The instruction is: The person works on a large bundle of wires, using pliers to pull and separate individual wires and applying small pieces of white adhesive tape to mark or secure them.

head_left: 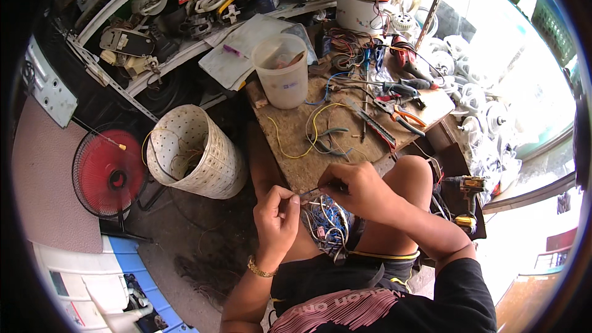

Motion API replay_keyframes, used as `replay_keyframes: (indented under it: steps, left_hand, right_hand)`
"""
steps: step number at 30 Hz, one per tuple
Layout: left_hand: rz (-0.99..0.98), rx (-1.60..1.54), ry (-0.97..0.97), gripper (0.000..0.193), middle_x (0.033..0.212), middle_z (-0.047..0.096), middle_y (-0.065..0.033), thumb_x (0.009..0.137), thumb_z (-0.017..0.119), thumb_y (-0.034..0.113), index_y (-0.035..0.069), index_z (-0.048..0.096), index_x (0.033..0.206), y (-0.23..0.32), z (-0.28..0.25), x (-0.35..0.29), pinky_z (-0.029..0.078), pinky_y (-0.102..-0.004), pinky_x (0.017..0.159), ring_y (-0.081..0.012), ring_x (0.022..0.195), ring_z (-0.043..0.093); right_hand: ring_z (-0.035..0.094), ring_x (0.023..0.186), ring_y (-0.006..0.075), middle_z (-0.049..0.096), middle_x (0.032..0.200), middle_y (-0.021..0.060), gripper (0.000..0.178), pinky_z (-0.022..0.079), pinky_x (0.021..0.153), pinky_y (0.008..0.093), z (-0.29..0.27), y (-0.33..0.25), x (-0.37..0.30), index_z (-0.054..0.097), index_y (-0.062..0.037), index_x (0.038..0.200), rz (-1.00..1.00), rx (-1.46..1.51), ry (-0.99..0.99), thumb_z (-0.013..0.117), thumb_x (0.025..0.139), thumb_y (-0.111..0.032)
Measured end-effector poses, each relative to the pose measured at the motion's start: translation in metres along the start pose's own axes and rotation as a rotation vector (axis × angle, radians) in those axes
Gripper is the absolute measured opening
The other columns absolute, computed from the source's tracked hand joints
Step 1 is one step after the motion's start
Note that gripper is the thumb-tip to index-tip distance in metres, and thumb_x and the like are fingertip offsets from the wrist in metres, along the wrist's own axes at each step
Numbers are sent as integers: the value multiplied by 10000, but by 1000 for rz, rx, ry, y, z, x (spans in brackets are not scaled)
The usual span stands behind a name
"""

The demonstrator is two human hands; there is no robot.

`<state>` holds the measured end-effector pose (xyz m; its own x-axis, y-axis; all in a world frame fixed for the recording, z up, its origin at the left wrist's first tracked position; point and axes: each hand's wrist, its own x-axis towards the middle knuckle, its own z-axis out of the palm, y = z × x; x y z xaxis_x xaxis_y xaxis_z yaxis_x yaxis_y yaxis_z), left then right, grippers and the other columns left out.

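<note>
A thin wire [312,192] sat just below the middle of the frame, stretched between both hands above a tangle of blue and white wires [325,222] on the person's lap. The left hand [275,219] pinched one end with curled fingers; the right hand [359,190] gripped the other end, fingers closed around it. Above them, a worn wooden table [290,139] carried a yellow wire [308,132], orange-handled pliers [401,114] and a translucent plastic tub [282,71]. A perforated white basket [194,151] stood at centre left, a red fan [110,172] beyond it.
</note>
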<state>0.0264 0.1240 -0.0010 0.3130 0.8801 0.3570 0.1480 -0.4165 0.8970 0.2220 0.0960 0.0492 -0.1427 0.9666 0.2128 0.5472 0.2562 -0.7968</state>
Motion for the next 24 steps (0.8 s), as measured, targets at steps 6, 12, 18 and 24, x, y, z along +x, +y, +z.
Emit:
replay_keyframes:
  steps: [6,12,18,24]
  left_hand:
    - [31,99,31,86,678,529,-49,854,617,5,6,548,802,4,-4,-1,346,-245,480,-107,531,458]
    - [134,87,40,95,729,589,-87,865,642,30,-2,558,833,5,-1,1,442,-274,567,-183,633,586]
    - [105,81,72,128,723,576,-98,869,640,32,-4,527,820,6,2,-3,449,-288,601,-198,653,573]
    - [89,285,-10,140,680,534,-114,933,542,107,21,504,830,1,8,-11,410,-331,535,-234,567,526]
  right_hand:
    - [676,686,283,664,751,147,108,520,608,343,3,-1,-1,632,2,882,-24,-49,-2,681,788,-24]
    - [673,681,256,664,753,143,110,514,605,327,10,6,6,636,3,927,-162,19,-50,667,833,-45]
    - [619,628,157,636,700,85,116,488,588,302,19,0,9,587,12,961,95,275,-68,612,907,-88]
    - [572,747,125,604,846,44,159,475,668,282,46,15,8,540,-19,982,329,919,22,520,984,-176]
